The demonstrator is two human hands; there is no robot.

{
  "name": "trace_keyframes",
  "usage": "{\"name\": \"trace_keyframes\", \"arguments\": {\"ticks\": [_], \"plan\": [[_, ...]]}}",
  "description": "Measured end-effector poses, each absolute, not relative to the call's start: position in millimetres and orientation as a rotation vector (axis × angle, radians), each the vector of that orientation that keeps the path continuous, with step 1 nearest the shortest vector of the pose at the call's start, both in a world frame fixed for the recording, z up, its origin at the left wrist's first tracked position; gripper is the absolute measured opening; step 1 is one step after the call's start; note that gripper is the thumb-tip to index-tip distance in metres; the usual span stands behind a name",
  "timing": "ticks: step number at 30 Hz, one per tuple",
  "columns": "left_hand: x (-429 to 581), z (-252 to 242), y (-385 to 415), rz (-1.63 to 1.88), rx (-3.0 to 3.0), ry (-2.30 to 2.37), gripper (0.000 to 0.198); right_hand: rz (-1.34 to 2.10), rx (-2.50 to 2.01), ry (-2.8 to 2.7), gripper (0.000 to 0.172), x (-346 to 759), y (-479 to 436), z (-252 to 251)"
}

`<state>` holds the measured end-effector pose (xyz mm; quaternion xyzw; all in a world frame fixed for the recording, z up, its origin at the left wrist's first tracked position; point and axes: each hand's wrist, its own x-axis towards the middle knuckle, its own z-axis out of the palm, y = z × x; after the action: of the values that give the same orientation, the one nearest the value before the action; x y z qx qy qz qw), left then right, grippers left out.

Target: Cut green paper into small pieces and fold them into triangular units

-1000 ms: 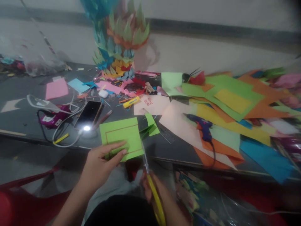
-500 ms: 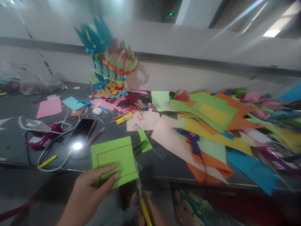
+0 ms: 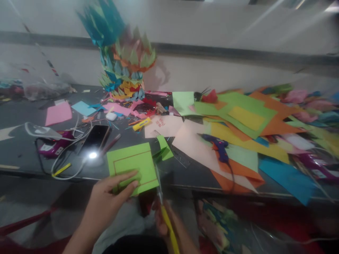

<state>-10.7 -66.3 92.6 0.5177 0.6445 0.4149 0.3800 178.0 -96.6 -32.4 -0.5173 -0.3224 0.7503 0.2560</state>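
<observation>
A green sheet of paper (image 3: 135, 160) with brown lines drawn along its edges is pinched in my left hand (image 3: 116, 192), thumb and fingers at its lower left. My right hand (image 3: 165, 218) grips yellow-handled scissors (image 3: 169, 225), whose blades point up along the sheet's right edge. How far the blades are apart is blurred. Behind the blades, a folded green paper strip (image 3: 164, 148) lies on the dark table (image 3: 159, 180). Part of my right hand's fingers is hidden by the scissors' handle.
A blue glue gun (image 3: 218, 144) rests on coloured sheets at right. A phone (image 3: 96, 137), a lit lamp (image 3: 92, 155) and a purple power strip (image 3: 57, 144) with cables lie left. Behind stands a paper sculpture (image 3: 124, 63); a yellow cutter (image 3: 141, 124) lies amid scraps.
The view has tilted down, so the table appears higher. Both hands keep their holds on the green paper and scissors, and the blades remain beside the sheet's right edge.
</observation>
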Motion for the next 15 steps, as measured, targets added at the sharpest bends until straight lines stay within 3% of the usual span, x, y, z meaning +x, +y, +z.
{"name": "trace_keyframes", "arguments": {"ticks": [8, 15], "plan": [[-8, 92, -68, 1.008, 1.304, 1.588, 0.027, 1.733, -1.379, -1.048, 0.058, 175, -111, -6], [-3, 93, -70, 0.969, 1.376, 1.573, 0.024, 1.776, -1.301, -1.04, 0.044, 179, -105, 21]]}}
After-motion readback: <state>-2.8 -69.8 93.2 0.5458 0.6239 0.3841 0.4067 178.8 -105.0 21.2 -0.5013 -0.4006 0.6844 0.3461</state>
